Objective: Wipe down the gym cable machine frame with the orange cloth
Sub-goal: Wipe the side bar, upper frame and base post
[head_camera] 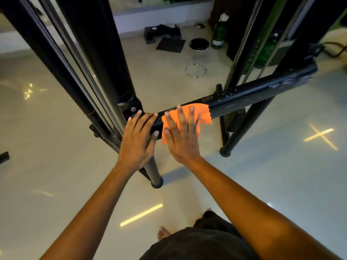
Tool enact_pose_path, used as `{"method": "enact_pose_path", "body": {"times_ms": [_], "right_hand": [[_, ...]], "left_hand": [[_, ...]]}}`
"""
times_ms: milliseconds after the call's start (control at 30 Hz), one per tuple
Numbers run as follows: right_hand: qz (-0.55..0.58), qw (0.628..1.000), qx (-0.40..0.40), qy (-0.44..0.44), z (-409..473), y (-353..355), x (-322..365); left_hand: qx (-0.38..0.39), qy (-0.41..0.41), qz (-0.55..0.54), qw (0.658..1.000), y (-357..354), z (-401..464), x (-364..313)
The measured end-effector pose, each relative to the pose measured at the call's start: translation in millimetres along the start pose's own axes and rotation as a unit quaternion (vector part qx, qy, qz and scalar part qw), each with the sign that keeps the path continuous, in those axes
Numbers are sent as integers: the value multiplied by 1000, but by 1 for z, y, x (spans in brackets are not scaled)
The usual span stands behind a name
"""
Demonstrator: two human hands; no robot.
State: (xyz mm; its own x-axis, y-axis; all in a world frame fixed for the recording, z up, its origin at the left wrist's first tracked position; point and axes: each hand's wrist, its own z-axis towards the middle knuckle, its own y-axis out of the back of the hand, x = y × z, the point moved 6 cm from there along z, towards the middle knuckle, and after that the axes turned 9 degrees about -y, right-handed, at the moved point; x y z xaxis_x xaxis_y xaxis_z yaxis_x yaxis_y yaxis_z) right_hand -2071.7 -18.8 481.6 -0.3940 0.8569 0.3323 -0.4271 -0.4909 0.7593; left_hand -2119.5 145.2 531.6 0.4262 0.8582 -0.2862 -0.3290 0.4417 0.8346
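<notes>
The black cable machine frame has a horizontal crossbar point(262, 92) running from centre to upper right, joined to tall uprights point(105, 53) at the left. An orange cloth point(203, 114) lies draped over the crossbar near its left end. My right hand point(183, 136) presses flat on the cloth with straight, spread fingers. My left hand point(139, 136) rests on the bar just left of the cloth, beside the bolted joint, its fingers laid over the top and its thumb on the near side.
Slanted legs with round feet point(225, 152) stand on the glossy tiled floor. Behind the frame are a black-topped stool point(198, 44), a green bottle point(218, 34), a dark mat and black blocks. Chrome guide rods point(242, 53) rise at the right. My bare foot point(163, 232) is below.
</notes>
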Motion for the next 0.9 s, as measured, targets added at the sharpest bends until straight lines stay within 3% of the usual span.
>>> {"method": "enact_pose_path", "body": {"times_ms": [133,233,300,433,567,633,733,800,900], "right_hand": [[-54,996,13,73,13,18,-61],[-46,997,3,-55,32,46,-110],[-33,994,-4,-107,39,50,-108],[-3,999,-2,-53,36,33,-63],[-36,996,11,84,43,39,-108],[-59,996,15,70,55,52,-158],[-49,998,3,-31,70,73,-209],[-40,998,-14,-54,71,70,-197],[1,1000,-26,-6,61,55,-156]], "left_hand": [[-25,-1,10,1000,0,15,-12],[-20,-6,21,1000,-3,25,-20],[-12,-5,30,999,-8,30,-27],[-11,11,34,999,-24,49,-44],[-17,56,50,997,-36,61,-52],[-19,68,62,996,-41,63,-59],[-31,93,78,992,-48,66,-74],[-30,99,92,990,-59,78,-86],[-24,102,98,990,-81,103,-102]]}}
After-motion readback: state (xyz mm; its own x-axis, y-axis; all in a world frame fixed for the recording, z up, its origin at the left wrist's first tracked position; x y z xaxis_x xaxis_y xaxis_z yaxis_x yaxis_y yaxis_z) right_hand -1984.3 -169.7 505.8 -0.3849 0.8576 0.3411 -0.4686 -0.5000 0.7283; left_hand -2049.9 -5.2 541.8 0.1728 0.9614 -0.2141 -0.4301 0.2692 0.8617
